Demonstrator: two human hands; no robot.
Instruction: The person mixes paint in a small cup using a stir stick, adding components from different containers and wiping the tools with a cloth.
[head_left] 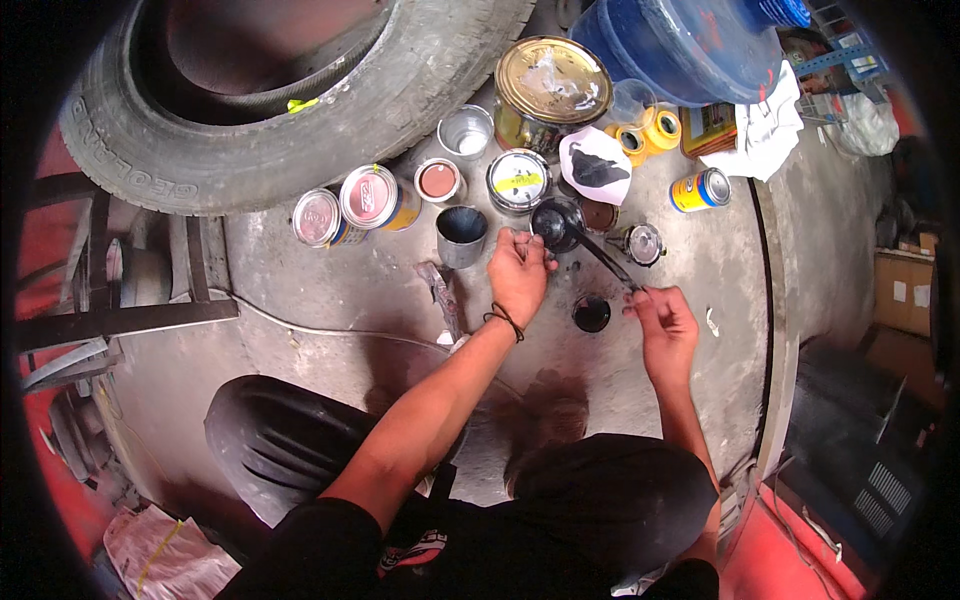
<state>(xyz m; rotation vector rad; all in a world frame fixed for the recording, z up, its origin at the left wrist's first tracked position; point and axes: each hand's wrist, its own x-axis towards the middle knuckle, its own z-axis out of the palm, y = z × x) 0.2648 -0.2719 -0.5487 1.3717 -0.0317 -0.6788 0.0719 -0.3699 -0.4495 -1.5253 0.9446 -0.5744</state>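
Note:
My left hand [520, 270] is closed at the near rim of a small round container [553, 218], its inside coated with black paint. Between the fingers of my right hand [664, 325] is the end of a long dark stick [606, 262], which slants up and left into that container. Whether the stick is separate from the container, I cannot tell. A black round lid or puddle of paint [591, 313] lies on the floor between my hands. Left of my left hand stands an open grey can [462, 237], dark inside. A small silver-topped can [643, 244] sits beyond my right hand.
A large tyre [330, 140] lies at the far left. Paint cans [369, 196] stand before it, with a big gold-lidded can [553, 80] and a blue tub [680, 50] behind. A paint-smeared tool [440, 295] rests on the floor. A metal frame [130, 325] is at left.

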